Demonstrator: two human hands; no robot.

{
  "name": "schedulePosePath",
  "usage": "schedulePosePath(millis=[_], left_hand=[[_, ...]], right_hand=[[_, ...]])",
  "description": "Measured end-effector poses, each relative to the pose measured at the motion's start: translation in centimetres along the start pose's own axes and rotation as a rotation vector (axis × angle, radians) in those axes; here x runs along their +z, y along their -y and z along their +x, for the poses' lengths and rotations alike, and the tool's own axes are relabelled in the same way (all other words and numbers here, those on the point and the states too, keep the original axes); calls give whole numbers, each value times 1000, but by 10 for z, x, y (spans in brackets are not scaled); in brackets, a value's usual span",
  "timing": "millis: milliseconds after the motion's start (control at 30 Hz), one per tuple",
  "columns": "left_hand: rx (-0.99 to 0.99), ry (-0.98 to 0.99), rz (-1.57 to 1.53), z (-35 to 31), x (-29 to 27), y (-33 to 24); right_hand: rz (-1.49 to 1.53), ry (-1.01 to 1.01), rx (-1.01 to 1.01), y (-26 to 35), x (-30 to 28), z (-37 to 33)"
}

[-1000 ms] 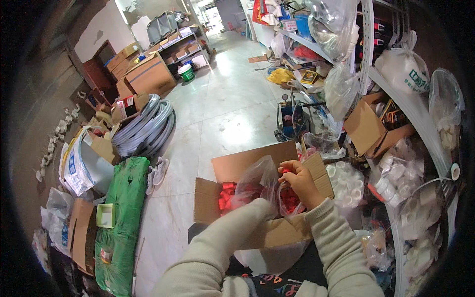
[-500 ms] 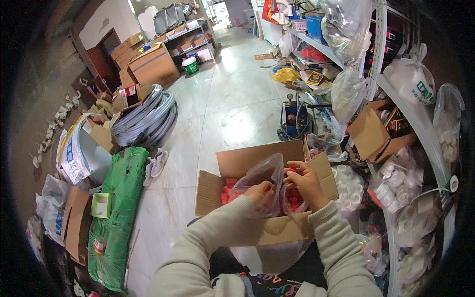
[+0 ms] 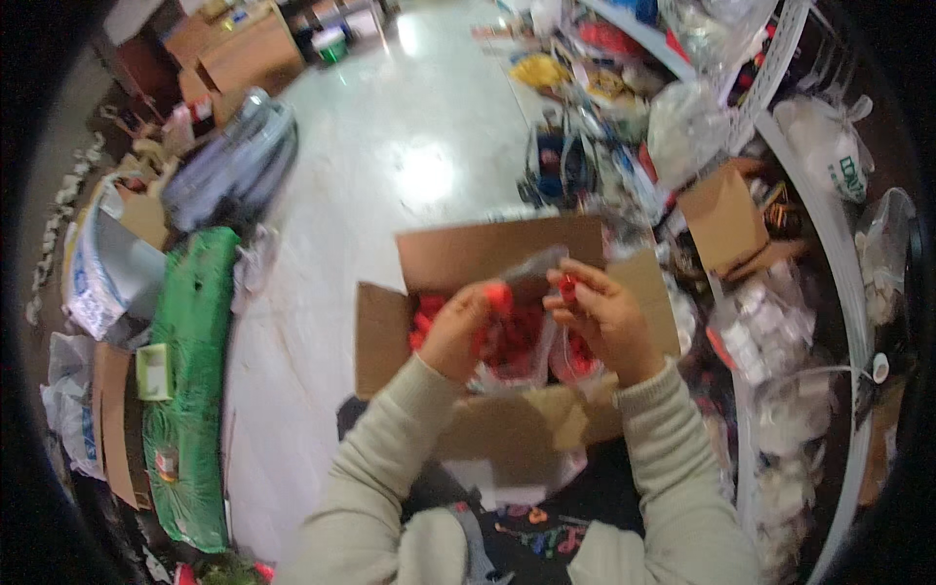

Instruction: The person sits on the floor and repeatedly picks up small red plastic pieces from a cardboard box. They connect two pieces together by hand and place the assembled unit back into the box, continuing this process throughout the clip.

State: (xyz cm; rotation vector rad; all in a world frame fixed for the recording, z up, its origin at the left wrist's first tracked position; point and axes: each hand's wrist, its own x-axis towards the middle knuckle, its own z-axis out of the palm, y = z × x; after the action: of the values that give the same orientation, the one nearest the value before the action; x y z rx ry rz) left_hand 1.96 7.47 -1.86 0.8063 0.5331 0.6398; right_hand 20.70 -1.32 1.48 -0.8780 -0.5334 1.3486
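In front of me stands an open cardboard box (image 3: 502, 250) holding many small red plastic pieces and a clear plastic bag (image 3: 531, 366). Above its left side, my left hand (image 3: 458, 327) is closed, with a bright red plastic piece (image 3: 498, 296) between thumb and fingers. To the right, my right hand (image 3: 616, 317) pinches another small red plastic piece (image 3: 567, 286) at its fingertips. The two pieces are apart. Motion blur hides their exact shape.
On the left lie a long green wrapped bundle (image 3: 195, 390) and a coil of grey hose (image 3: 234, 161). Shelving (image 3: 840, 234) with bagged white fittings (image 3: 756, 341) lines the right. A dark blue machine (image 3: 558, 161) stands on the floor beyond the box.
My left hand has come up from the plastic bag and now has a red piece showing in it. My right hand still pinches its piece. The view has tilted down.
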Motion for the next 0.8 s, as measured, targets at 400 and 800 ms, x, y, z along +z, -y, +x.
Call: schedulePosePath(millis=[400,800], left_hand=[[-178,87,-99,7,-9,9],[-159,65,-49,8,-11,13]], right_hand=[[-765,84,-410,-35,8,15],[-1126,131,-667,-31,11,14]])
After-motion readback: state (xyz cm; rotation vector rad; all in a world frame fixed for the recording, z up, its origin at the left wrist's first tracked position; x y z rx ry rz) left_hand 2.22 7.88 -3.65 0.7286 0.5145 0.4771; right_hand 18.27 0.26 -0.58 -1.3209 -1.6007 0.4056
